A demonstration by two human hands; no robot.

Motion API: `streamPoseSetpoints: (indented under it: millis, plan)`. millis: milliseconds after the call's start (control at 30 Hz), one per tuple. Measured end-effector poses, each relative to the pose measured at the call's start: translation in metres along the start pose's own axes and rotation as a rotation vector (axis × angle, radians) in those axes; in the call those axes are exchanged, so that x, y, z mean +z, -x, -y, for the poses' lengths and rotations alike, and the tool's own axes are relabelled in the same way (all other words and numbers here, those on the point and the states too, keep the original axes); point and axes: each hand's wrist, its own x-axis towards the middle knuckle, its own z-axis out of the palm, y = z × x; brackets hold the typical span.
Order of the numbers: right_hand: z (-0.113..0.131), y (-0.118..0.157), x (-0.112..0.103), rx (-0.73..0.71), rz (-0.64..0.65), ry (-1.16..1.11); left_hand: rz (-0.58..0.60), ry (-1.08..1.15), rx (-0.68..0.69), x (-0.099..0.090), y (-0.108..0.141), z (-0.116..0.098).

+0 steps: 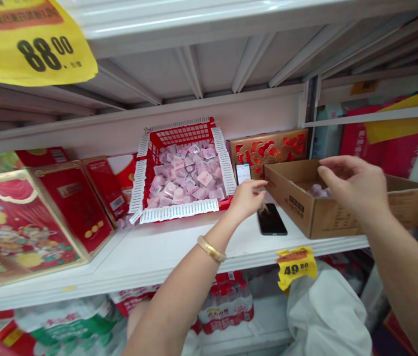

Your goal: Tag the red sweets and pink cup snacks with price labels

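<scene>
White metal shelving frames the view, its middle shelf (164,249) spread out under both hands. Right of the left hand (248,198), and below the right hand (357,183), sits the open cardboard box (305,217), printed on its side, with small cups inside. Left of the left hand is the red plastic basket (190,210), edged with white labels and heaped with pale pink, blocky cups (190,173). The hands are apart, fingers loosely curled; the right one is over the box's rim, its grip unclear. Just below the left hand lies a dark, glossy phone (271,219).
</scene>
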Motion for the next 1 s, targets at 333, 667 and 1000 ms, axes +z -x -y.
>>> streamPoseSetpoints:
  millis: [333, 667, 1000]
  plan:
    - [0.051, 0.09, 0.136, -0.089, 0.42, -0.338, -0.076, -0.891, 0.002, -0.11, 0.019, 0.04]
    - [0.048, 0.116, 0.176, 0.102, 0.526, -0.465, 0.035, -0.887, -0.087, -0.111, 0.018, 0.051]
    - [0.058, 0.125, 0.173, 0.257, 0.541, -0.798, -0.319, 0.094, -0.066, -0.107, 0.071, 0.06]
